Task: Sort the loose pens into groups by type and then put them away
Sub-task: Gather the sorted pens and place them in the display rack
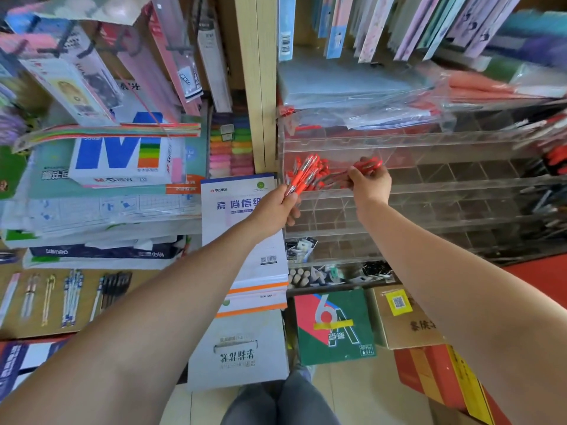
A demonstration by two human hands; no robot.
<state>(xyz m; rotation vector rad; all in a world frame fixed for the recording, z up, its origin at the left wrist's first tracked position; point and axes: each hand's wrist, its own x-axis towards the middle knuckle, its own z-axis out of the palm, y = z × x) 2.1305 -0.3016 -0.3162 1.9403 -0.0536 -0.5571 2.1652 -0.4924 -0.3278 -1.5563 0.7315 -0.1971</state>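
Note:
My left hand (277, 207) is closed around a bundle of red pens (306, 174), their capped ends fanning up and to the right. My right hand (369, 182) pinches a few more red pens (368, 165) and holds them at an upper compartment of the clear acrylic pen rack (429, 191). Both hands are in front of the rack's left end, close together. On a brown board at the lower left lie sorted rows of other pens: white-and-blue pens (72, 297) and black pens (115, 286).
A wooden shelf post (257, 87) stands just left of the rack. Stacked paper reams (122, 154) and notepads (245, 240) fill the left side. Cardboard boxes (405, 317) and a green-red box (334, 326) sit on the floor below the rack.

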